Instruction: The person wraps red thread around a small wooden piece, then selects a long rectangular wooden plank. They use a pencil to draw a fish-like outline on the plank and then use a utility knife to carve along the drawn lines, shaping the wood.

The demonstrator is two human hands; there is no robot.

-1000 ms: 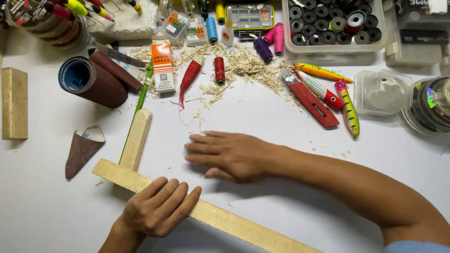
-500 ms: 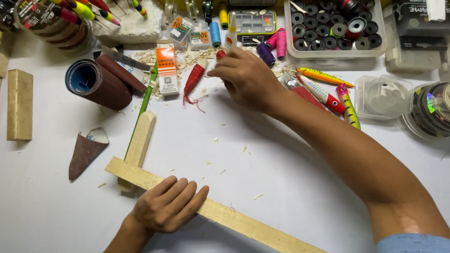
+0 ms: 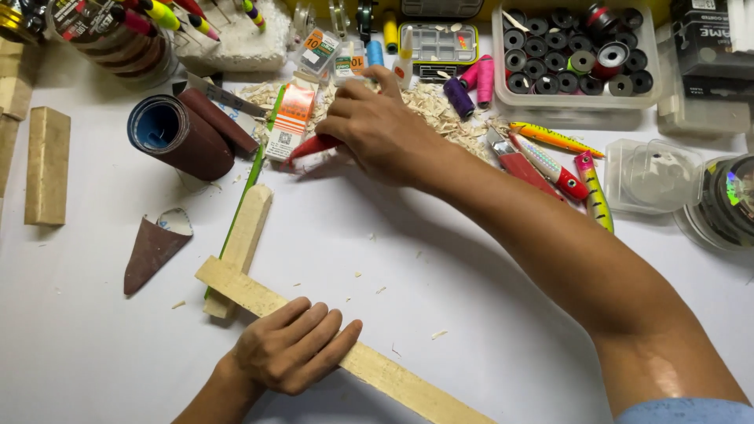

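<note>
My left hand [image 3: 290, 349] lies flat on a long pale wooden strip [image 3: 397, 383], pressing it to the white table. The strip runs diagonally and crosses the lower end of a shorter wooden stick [image 3: 248, 228]. My right hand [image 3: 381, 129] reaches across to the far side, at the edge of a pile of wood shavings [image 3: 440, 106]. Its fingers curl over a red lure-shaped body [image 3: 310, 149], whose pointed tail sticks out to the left of the hand. A thin green stick [image 3: 251, 177] lies alongside the shorter wooden stick.
A sandpaper roll [image 3: 177, 137], a cut sandpaper piece [image 3: 149, 247] and a wooden block [image 3: 47, 165] lie at left. An orange-white packet [image 3: 289, 118] sits beside my right hand. Painted lures [image 3: 550, 161], a clear tub of spools [image 3: 577, 59] and a clear lidded cup [image 3: 656, 177] stand at right.
My right hand left the table's middle, went to the back by the shavings, then shifted left and closed over the red lure body. My left hand stayed on the strip.
</note>
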